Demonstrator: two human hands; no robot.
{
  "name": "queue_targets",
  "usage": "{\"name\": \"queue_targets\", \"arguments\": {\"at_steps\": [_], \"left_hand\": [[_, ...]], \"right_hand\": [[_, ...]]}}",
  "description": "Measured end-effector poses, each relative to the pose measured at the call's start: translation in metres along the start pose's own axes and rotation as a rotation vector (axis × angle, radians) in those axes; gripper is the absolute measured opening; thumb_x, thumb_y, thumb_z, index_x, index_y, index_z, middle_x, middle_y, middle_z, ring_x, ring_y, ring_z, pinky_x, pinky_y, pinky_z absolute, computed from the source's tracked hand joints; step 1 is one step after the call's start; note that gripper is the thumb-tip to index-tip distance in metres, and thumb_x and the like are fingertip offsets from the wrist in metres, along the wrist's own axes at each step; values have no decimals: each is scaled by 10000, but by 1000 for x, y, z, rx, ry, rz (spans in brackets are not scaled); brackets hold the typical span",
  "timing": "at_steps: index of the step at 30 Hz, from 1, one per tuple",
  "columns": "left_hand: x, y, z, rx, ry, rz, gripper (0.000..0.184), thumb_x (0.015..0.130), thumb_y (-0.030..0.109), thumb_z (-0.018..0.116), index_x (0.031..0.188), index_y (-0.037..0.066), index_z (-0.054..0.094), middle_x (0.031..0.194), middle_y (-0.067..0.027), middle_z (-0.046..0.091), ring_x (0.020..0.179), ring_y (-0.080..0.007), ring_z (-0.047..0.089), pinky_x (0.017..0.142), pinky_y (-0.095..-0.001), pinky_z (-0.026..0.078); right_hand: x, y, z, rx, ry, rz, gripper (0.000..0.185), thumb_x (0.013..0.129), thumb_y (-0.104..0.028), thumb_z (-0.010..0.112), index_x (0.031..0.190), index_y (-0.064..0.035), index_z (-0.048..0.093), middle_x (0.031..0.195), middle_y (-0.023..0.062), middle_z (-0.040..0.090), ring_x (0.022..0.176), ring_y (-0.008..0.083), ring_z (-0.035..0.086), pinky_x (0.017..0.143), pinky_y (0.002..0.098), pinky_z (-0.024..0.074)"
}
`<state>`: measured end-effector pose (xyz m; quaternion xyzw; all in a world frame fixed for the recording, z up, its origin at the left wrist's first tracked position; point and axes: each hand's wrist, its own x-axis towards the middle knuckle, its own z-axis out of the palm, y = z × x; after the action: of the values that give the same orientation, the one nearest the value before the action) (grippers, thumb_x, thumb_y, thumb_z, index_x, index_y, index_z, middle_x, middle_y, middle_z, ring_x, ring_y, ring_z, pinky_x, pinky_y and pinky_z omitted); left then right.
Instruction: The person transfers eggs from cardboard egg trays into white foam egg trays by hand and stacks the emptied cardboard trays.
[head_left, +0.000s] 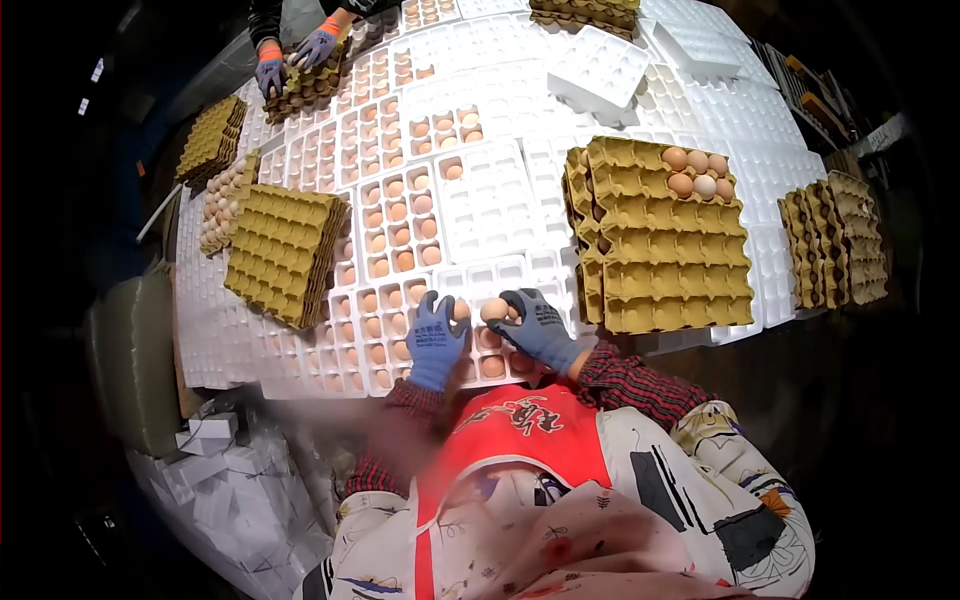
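Note:
My left hand (437, 340), in a blue and grey glove, is closed around an egg (460, 310) near the front edge of the table. Close to it on the right, my right hand (543, 330) in a matching glove grips another egg (494, 310); a second egg seems to sit by its fingers. Both hands are over a white foam egg tray (482, 273), where several brown eggs lie in the near pockets, such as one egg (491, 366). The gloves partly cover the tray and the held eggs.
To the right stands a stack of yellow egg cartons (665, 255) with several eggs in the top corner. Another carton stack (280, 250) is at left. White foam trays cover the table. At the far left, a co-worker's gloved hands (300, 55) touch a carton.

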<state>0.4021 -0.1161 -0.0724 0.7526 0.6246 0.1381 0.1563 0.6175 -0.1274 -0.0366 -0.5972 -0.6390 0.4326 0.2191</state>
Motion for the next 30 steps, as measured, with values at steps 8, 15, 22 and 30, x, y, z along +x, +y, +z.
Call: {"name": "queue_targets", "arguments": {"at_steps": [8,15,22,30], "left_hand": [[42,-19,-4,-196,-39,131,406,837,255,641,1230,155,622,1332,-157,545,1159,-355,560,935,-449,492],[76,-2,4,-660,46,176,233,906,100,603,1116,29,674,1226,-182,628,1172,-321,575,1016,-393,447],[88,18,48,183,26,324,509,954,294,517,1416,85,473,1485,-204,391,1389,-439,288,1148,-603,159],[174,280,-33,-403,-22,767,416,845,312,703,1201,110,632,1170,-111,647,1017,-309,622,893,-411,469]], "right_hand": [[50,11,31,-98,311,-123,534,895,-384,618,1320,-72,530,1346,186,504,1079,343,609,908,426,502],[11,25,44,-225,304,-178,570,935,-315,545,1442,-83,424,1457,200,426,1315,386,422,1103,513,295],[-88,-51,-164,683,-193,-153,416,917,-200,683,1290,-29,609,1204,86,670,1084,118,602,951,292,478],[-11,96,-321,-792,532,-262,318,739,-193,717,1045,-129,659,1058,76,653,918,297,624,791,397,514]]}}
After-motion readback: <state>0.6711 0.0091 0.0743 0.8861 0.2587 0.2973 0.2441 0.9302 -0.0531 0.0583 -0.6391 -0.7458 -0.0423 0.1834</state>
